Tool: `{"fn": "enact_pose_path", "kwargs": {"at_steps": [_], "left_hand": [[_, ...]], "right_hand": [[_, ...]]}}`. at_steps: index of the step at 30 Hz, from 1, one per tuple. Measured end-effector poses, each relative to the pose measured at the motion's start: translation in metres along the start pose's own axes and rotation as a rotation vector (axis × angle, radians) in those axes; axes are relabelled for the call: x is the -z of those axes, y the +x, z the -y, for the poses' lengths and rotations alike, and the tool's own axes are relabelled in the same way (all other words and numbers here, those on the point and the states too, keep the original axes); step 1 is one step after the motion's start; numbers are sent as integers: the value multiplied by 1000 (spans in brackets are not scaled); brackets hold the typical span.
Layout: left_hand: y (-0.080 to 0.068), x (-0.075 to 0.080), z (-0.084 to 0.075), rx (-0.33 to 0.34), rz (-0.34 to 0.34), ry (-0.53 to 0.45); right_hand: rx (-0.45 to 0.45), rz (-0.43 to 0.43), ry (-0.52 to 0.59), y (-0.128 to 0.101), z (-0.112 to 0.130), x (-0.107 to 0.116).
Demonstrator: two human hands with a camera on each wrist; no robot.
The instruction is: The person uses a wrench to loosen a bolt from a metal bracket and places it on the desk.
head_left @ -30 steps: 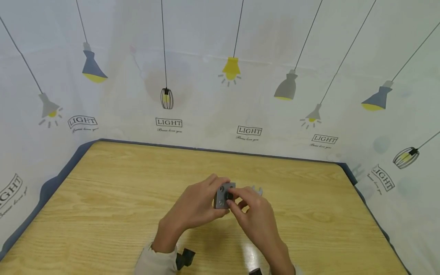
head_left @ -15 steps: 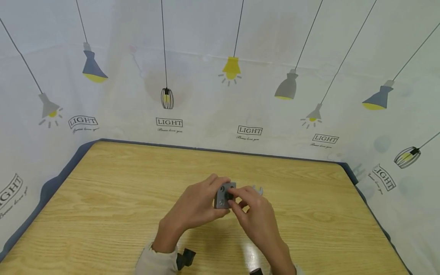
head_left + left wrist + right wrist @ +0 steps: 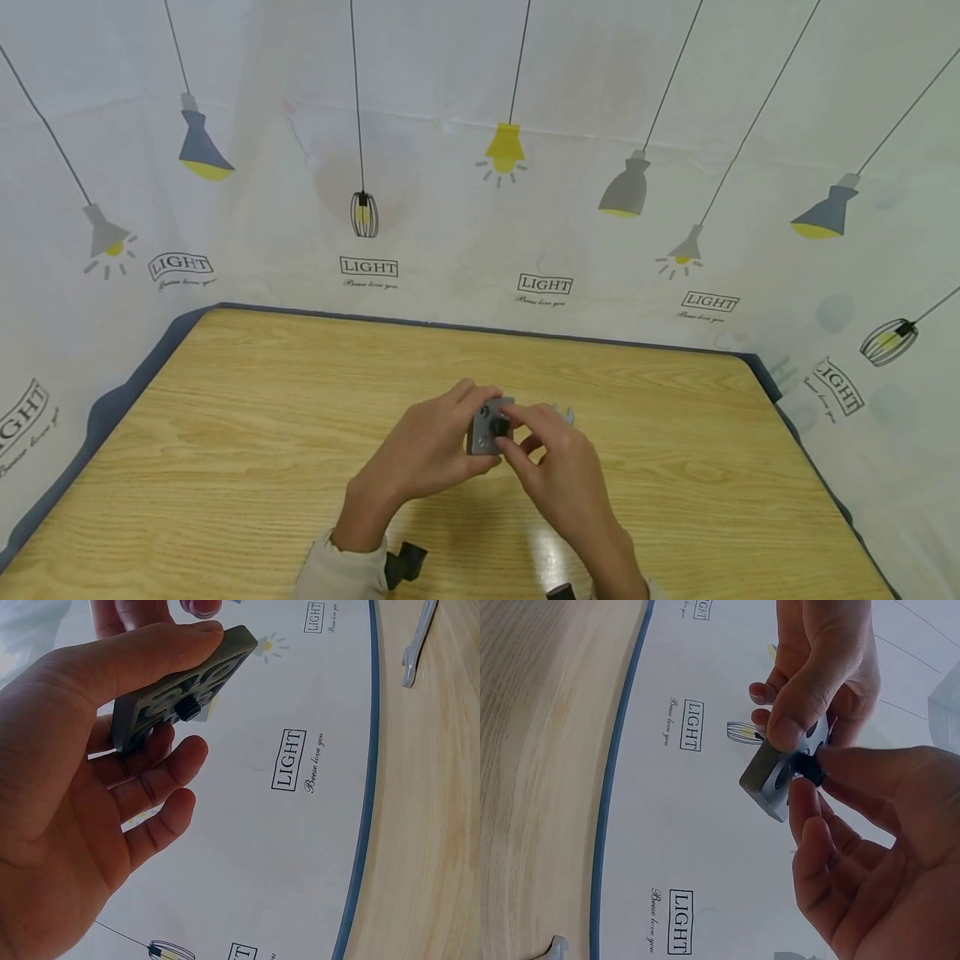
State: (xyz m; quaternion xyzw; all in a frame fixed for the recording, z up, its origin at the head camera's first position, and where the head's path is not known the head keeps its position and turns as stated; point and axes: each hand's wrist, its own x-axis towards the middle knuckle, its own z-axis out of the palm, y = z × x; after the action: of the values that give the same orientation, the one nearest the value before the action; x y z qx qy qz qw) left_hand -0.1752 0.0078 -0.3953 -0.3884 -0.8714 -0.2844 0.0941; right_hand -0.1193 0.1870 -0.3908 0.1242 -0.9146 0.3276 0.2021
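Both my hands are up in front of me, meeting over the middle. My left hand (image 3: 429, 450) has thumb on one side and fingers curled round the back, clamping a small gray plate (image 3: 486, 427). My right hand (image 3: 561, 475) comes in from the right, thumb and fingertips pinching a little black knob (image 3: 499, 427) on its face.

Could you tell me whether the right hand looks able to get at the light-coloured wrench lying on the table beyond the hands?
Probably yes. The wrench lies on bare table just past the right hand, nothing between them. But that hand's fingers pinch the black knob on the grey plate, so they must let go first.
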Motion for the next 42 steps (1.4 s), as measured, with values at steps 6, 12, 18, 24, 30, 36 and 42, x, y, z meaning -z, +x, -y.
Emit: {"fn": "enact_pose_path", "kwargs": {"at_steps": [6,12,18,24,30,36,42], "left_hand": [[0,0,0,9,2,5],[1,-1,0,7,12,4],[0,-1,-1,-5,10,5],[0,-1,-2,-15,3,11],[1,-1,-2,-13,5,5],[1,0,-2,-13,4,3],[0,0,-2,-8,3,-1]], "right_hand": [[-50,-52,59,1,-2,0],[-84,-70,59,1,-4,-3],[-109,-51,65,1,-5,-5],[-117,-52,52,1,-4,-7],[-108,-49,50,1,-3,-7],[-82,-51,42,2,-3,-6],[-62,-49,32,2,-3,-6]]}}
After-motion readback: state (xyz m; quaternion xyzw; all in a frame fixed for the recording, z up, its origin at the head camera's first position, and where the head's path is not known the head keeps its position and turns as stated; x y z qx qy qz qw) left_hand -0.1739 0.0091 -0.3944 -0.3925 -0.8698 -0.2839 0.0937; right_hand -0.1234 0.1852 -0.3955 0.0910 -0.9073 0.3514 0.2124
